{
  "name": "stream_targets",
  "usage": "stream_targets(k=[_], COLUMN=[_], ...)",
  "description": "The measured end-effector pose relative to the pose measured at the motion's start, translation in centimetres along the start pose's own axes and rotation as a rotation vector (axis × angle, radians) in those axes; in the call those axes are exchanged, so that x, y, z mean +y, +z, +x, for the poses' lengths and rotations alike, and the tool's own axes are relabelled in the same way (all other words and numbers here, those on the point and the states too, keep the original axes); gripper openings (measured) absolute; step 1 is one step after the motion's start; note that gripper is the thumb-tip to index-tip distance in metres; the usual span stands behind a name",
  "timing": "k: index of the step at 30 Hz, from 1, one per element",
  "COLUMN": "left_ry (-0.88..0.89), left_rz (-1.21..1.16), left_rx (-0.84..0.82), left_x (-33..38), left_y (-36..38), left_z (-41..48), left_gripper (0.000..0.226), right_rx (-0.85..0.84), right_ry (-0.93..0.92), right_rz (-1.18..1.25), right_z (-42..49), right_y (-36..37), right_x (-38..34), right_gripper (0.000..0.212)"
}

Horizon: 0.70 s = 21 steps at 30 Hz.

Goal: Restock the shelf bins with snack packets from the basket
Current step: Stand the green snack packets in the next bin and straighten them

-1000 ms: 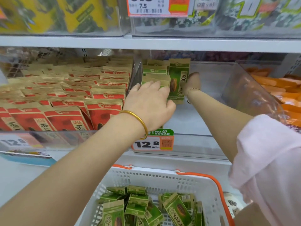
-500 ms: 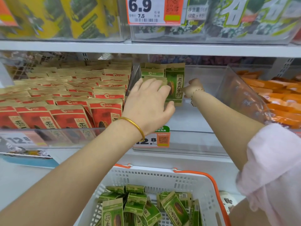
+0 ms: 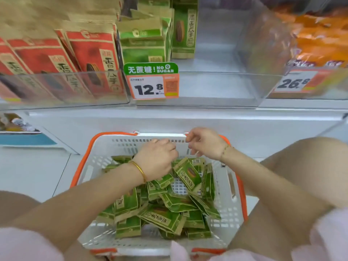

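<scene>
The left hand (image 3: 156,161) and right hand (image 3: 205,144) have dropped from the shelf bin (image 3: 207,87) to the basket (image 3: 227,185) for more packets (image 3: 162,219). The left curls onto the pile, grip unclear; the right hangs loosely curled, empty.

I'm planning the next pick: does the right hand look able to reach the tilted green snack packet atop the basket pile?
Probably yes: the right hand hovers above the tilted green snack packet, uncovered atop the pile; the left hand is close beside it.
</scene>
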<state>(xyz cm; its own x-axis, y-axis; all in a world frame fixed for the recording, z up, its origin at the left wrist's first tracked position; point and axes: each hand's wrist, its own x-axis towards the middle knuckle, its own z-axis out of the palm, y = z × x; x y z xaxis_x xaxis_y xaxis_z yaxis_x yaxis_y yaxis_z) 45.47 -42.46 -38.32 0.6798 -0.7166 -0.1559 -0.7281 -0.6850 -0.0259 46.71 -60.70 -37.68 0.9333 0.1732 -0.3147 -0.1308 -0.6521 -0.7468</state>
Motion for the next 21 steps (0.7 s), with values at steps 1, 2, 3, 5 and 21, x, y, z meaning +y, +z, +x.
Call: stream_targets(k=[1,2,3,5,21], left_ry=[-0.026,-0.055,-0.091,-0.136,-0.308], left_rz=[-0.005,-0.032,-0.066,-0.118,-0.489], left_rx=[-0.052,-0.092,-0.143,-0.179,-0.204], left_x=[-0.3,-0.7,-1.1,-1.6,-3.2], left_y=[1.1,1.9,2.4,2.9,3.7], left_z=[0.0,-0.1,-0.2,-0.3,-0.3], left_gripper=[0.035,0.034,0.034,0.034,0.031], right_rx=[-0.056,-0.116,-0.172,-0.26,-0.477], right_ry=[0.021,0.03,0.019,-0.04,-0.049], right_rz=[-0.166,-0.33,-0.476,-0.705,-1.197], right_z=[1.1,2.2,3.1,4.7,6.9], right_y=[1.3,2.5,3.8,6.1,8.9], right_x=[1.6,3.2,4.7,7.2,7.3], right_gripper=[0.018,0.025,0.033,0.053,0.018])
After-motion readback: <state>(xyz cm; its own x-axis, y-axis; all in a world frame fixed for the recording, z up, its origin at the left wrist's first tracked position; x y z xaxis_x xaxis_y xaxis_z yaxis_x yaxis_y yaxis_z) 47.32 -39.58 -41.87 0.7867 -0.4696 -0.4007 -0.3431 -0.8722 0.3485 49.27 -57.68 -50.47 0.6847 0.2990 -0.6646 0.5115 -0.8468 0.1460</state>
